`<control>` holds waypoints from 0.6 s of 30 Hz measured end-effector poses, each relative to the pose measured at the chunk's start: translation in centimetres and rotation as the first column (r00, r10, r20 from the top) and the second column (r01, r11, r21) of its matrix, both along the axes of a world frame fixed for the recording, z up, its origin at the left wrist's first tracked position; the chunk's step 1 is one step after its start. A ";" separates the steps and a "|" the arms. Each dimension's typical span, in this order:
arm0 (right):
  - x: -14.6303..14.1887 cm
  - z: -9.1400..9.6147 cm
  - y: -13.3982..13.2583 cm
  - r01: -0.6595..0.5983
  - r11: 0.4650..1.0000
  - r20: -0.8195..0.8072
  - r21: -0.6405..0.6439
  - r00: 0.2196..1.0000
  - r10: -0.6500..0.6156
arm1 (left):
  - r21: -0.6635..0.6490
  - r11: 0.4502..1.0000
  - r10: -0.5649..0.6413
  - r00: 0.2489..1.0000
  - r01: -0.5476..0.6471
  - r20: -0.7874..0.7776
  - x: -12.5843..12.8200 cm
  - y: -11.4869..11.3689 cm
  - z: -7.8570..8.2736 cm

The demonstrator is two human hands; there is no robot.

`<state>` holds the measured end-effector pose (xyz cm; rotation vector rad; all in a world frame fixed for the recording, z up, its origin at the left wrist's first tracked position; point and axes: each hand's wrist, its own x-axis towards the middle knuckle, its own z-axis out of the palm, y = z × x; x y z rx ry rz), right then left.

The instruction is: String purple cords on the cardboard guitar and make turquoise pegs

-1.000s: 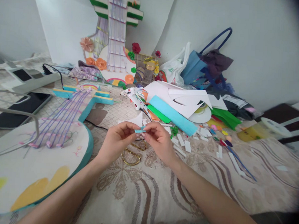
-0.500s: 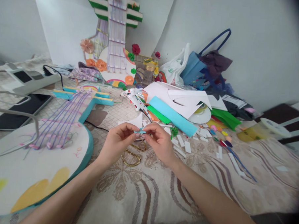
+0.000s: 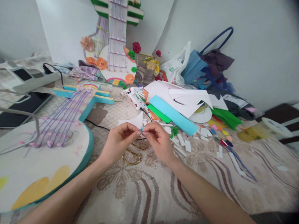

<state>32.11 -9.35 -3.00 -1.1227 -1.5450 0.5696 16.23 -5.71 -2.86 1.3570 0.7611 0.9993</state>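
Note:
A small piece of light blue paper (image 3: 141, 129) is pinched between the fingertips of both hands, mostly hidden by them. My left hand (image 3: 120, 140) closes on its left end with thumb and forefinger. From the other side my right hand (image 3: 159, 140) grips it the same way, the two thumbs nearly meeting. Below the hands lie gold-handled scissors (image 3: 132, 159), their blades covered from view. To the left rests a paper guitar (image 3: 38, 163) with blue sides and purple strings.
A folded light blue crepe paper (image 3: 172, 114) lies over white sheets (image 3: 187, 100), beside a white glue gun (image 3: 134, 97) and scattered white scraps (image 3: 188, 146). A second decorated guitar (image 3: 116, 41) stands against the wall. A phone (image 3: 18, 111) and a plastic tub (image 3: 257, 131) sit at the sides.
Both hands have drawn closer together at the fingertips, and less of the light blue paper shows between them. The objects on the table have not moved.

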 end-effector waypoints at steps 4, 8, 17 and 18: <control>-0.1 0.1 -0.1 -0.040 0.982 -0.104 -0.183 0.994 0.021 | -0.047 0.999 0.011 1.000 -0.012 -0.020 0.0 -0.1 -0.1; -0.2 0.1 0.0 -0.069 0.952 -0.185 -0.298 0.983 0.013 | -0.092 0.996 0.003 1.000 -0.005 -0.026 0.1 0.0 -0.1; -0.4 0.3 -0.1 -0.052 0.953 -0.144 -0.299 0.990 0.009 | -0.118 0.993 -0.015 0.998 0.007 -0.069 0.1 0.0 0.1; -0.4 0.3 -0.1 -0.058 0.953 -0.148 -0.296 0.989 0.014 | -0.134 0.991 -0.016 0.998 0.007 -0.065 0.1 0.1 0.1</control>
